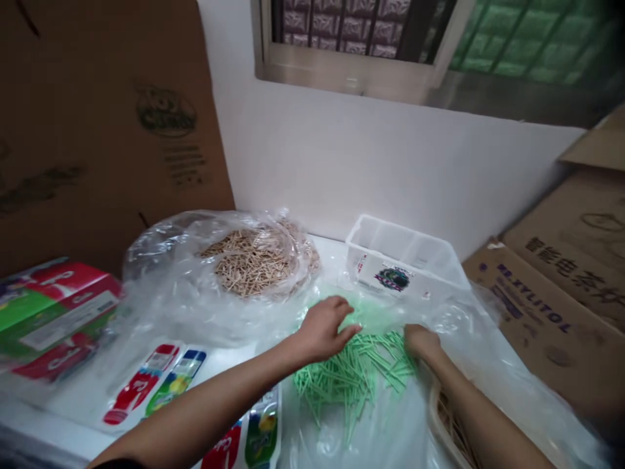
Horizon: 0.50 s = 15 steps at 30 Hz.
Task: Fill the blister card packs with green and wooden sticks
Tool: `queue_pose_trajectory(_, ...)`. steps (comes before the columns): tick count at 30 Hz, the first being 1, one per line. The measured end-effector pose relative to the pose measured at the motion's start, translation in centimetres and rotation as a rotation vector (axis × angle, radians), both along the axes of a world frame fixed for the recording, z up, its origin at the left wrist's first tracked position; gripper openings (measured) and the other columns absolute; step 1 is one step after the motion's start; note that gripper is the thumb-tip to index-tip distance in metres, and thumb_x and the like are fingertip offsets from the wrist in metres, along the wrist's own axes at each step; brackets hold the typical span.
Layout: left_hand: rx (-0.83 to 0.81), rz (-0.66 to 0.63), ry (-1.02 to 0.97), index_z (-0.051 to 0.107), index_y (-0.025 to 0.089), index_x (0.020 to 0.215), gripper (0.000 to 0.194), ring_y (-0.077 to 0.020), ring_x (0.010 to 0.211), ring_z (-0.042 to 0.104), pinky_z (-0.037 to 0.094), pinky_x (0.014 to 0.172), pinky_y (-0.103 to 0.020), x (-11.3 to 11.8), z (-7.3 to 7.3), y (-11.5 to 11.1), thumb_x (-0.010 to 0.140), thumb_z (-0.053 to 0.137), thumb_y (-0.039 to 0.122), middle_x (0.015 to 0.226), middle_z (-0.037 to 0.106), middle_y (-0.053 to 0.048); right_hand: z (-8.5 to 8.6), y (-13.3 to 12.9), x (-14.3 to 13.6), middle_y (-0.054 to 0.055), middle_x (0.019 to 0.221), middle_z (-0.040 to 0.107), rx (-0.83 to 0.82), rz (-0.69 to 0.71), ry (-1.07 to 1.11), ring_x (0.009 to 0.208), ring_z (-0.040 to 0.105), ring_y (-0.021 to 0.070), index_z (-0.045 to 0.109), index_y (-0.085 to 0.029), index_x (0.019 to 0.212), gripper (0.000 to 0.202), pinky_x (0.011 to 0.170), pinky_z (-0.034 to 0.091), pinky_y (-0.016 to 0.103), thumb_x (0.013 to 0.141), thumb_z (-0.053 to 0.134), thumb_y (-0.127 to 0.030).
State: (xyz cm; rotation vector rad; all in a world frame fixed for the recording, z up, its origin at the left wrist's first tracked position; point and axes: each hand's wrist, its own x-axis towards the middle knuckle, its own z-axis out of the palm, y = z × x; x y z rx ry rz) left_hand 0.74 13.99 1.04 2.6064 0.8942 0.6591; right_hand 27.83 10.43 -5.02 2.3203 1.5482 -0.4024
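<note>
A loose heap of thin green sticks [336, 384] lies on clear plastic in the middle of the table. Over the heap's far left side is my left hand [325, 329], its thumb and fingers apart with nothing between them. My right hand [420, 341] is at the right edge of the heap, by the plastic. Its fingers point down and are hidden, so whether they hold any sticks does not show. Beneath my right forearm sits a light-rimmed basket [434, 417] with brown sticks in it, partly covered.
A clear bag of brown sticks [254, 264] lies behind, beside a translucent plastic bin [410, 260]. Printed red, blue and green packages [141, 384] lie at left, near a colourful box [58, 319]. Cardboard boxes stand at left [107, 130] and right [547, 326].
</note>
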Motion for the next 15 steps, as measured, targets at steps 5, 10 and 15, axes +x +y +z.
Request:
queue_pose_trajectory(5,0.003,0.337,-0.048,0.061,0.016,0.106,0.030,-0.0214,0.101,0.055,0.043,0.088,-0.032,-0.8,0.6,5.9,0.087,0.044,0.033,0.105,0.061,-0.010,-0.6,-0.8,0.3,0.021,0.104,0.063,0.015,0.042,0.050,0.097,0.061,0.0251,0.056,-0.005,0.108,0.029,0.076,0.044,0.033,0.088,0.038,-0.015)
queue_pose_trajectory(10,-0.058,0.286,0.103,0.068,0.022,0.090,0.022,-0.0206,0.089,0.061,0.046,0.077,-0.029,0.7,0.8,10.1,0.084,0.049,0.030,0.091,0.067,-0.006,3.7,-4.9,-2.4,0.009,0.084,0.068,-0.019,0.324,0.309,0.076,0.062,0.0193,0.060,-0.019,0.083,0.026,0.066,0.042,0.027,0.087,0.035,-0.022)
queue_pose_trajectory(15,-0.087,0.388,0.169,0.066,0.020,0.100,0.028,-0.0229,0.104,0.055,0.044,0.085,-0.030,1.8,0.2,12.5,0.085,0.045,0.031,0.107,0.063,-0.010,12.7,-0.6,-5.9,0.000,0.074,0.061,0.147,0.613,0.693,0.068,0.054,0.0149,0.058,-0.023,0.087,0.022,0.061,0.039,0.024,0.087,0.038,-0.031)
